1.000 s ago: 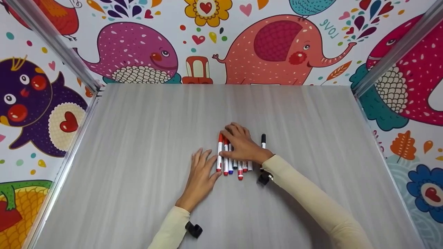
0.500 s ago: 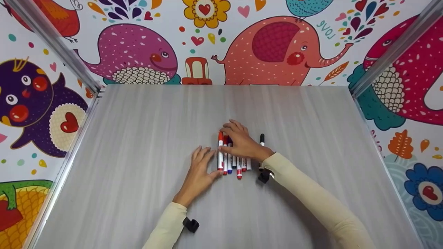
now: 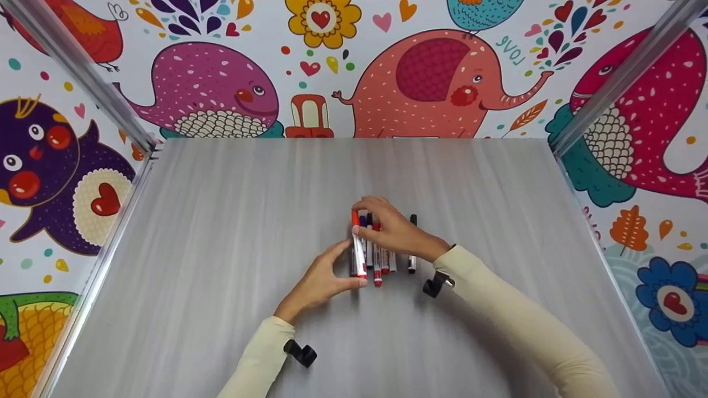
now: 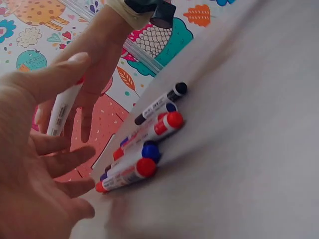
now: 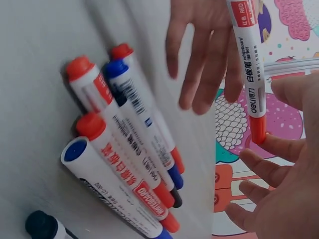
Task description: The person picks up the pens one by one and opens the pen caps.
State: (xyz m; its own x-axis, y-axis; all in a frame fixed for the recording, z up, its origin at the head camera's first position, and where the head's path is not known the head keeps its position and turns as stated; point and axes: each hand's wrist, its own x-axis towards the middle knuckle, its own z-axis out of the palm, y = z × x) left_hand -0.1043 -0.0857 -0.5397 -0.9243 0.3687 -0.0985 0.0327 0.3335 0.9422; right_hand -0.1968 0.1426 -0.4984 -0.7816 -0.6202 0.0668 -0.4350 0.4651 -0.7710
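A white whiteboard marker with red ends (image 3: 360, 255) is raised off the table, tilted, between my hands. My right hand (image 3: 399, 231) holds it near its upper red end; in the right wrist view a fingertip meets that end (image 5: 257, 130). My left hand (image 3: 316, 283) has its thumb at the marker's lower end, its other fingers extended and spread apart. Beneath and to the right, several markers (image 3: 378, 260) with red, blue and black ends lie side by side, partly covered by my right hand. In the right wrist view they include a thicker blue-ended marker (image 5: 107, 186).
A black-capped marker (image 3: 412, 246) lies apart, right of the group. The grey wood-grain table (image 3: 221, 221) extends around the hands. Walls printed with cartoon animals (image 3: 426, 88) and metal corner posts (image 3: 619, 83) border its back and sides.
The leftmost red marker has come up off the table and now tilts in my right hand. My left hand has turned, bringing its thumb to the marker's lower end.
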